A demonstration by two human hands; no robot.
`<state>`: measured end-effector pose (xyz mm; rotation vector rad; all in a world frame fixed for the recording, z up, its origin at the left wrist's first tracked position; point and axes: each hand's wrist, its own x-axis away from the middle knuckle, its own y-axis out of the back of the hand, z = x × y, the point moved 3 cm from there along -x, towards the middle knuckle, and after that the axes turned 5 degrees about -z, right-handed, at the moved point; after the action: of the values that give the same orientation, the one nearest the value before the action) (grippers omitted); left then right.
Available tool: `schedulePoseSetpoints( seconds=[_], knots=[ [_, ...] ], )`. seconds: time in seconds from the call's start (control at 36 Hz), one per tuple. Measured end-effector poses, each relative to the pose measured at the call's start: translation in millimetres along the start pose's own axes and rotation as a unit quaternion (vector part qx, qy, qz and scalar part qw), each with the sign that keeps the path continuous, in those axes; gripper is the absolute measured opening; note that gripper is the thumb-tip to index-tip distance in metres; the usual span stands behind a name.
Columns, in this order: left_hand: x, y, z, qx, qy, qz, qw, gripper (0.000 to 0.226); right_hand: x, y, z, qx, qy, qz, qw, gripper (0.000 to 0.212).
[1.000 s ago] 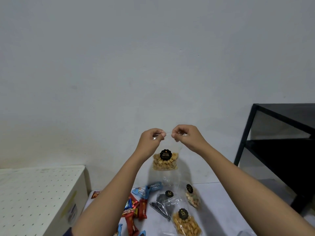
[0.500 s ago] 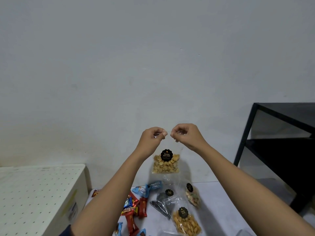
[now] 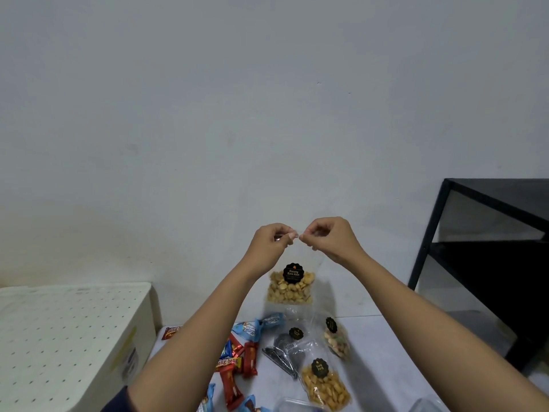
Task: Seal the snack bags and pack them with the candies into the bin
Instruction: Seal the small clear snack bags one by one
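Note:
I hold a clear snack bag (image 3: 290, 285) of yellow nuts with a black round label up in the air above the table. My left hand (image 3: 271, 245) and my right hand (image 3: 328, 237) both pinch its top edge, fingertips almost touching. On the white table (image 3: 383, 352) below lie three more snack bags: a dark one (image 3: 286, 350), a mixed-nut one (image 3: 337, 341) and a yellow-nut one (image 3: 325, 386). Red candy bars (image 3: 237, 367) and blue candy wrappers (image 3: 257, 327) are scattered to their left.
A white perforated box (image 3: 68, 337) stands at the left of the table. A black metal shelf (image 3: 487, 263) stands at the right. A clear container's rim (image 3: 292, 404) shows at the bottom edge. A plain wall is behind.
My hands have drawn closer together along the bag's top edge. The bag hangs a little higher against the wall.

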<state>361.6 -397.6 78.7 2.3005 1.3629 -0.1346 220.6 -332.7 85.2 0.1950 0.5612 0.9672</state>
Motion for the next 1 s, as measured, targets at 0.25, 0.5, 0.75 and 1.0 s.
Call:
schedulePoseSetpoints(
  seconds=[0.25,0.5,0.75,1.0],
  knots=[
    [5,3,-1,0.029,-0.007,-0.017,0.999,0.009,0,2,2,-0.007,-0.001,0.011,1.0,0.011],
    [17,2,17,0.11,0.022,-0.07,0.991,0.007,8,14,-7,-0.027,-0.025,0.096,0.995,0.006],
    [26,-38,37,0.112,0.034,-0.036,0.992,0.01,28,36,-41,0.01,-0.062,0.076,0.995,0.003],
    [28,-98,54,0.117,0.059,0.079,0.988,0.008,58,75,-85,0.008,-0.124,0.051,0.991,0.003]
  ],
)
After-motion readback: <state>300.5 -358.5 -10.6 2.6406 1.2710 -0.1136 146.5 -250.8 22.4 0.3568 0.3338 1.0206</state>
